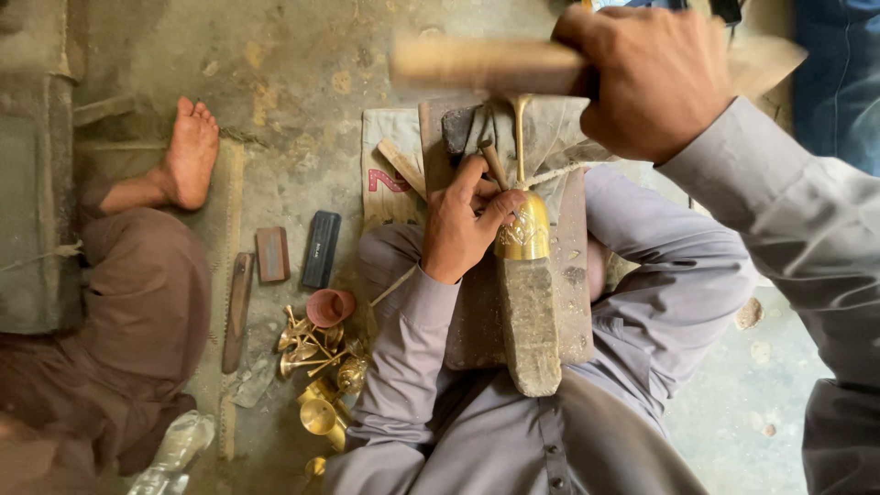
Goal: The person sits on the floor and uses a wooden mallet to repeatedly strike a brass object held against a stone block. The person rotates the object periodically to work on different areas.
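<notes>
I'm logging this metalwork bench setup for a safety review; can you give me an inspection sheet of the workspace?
Surface: worn wooden block across the lap, stained concrete floor.
Job's things: brass goblet lying on a stone bar; chisel under the fingers.
Clutter: brass goblets, small pink cup, dark flat stones, plastic bottle.
Hands: left hand steadies the goblet; right hand grips a blurred wooden mallet.
Cables: nothing seen.
Surroundings: another person's bare foot.

Engraved brass goblet (523,231) lying on block
</notes>
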